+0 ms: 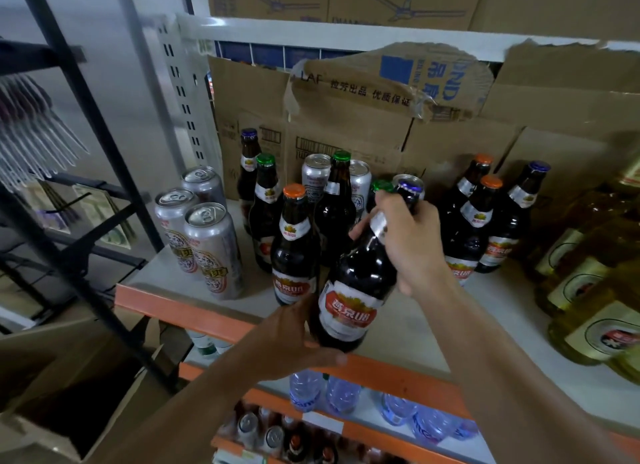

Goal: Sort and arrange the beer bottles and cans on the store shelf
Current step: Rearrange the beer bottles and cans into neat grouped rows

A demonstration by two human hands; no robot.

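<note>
Just left of the tilted brown bottle (356, 290) you hold stands an orange-capped bottle (294, 245), with three cans (207, 242) beyond it. Behind it crowd green-capped bottles (341, 193) and more cans (315, 176). To its right are other brown bottles (474, 221), then yellow bottles (581, 283). Your right hand (408, 242) wraps its neck and your left hand (298, 342) cups its base over the pale shelf (408, 335). Cardboard boxes (346, 124) stand behind.

Grey wall (100, 48), black metal rack (104, 141), stacked cardboard boxes (346, 124), perhaps wire hangers (38, 134)
</note>
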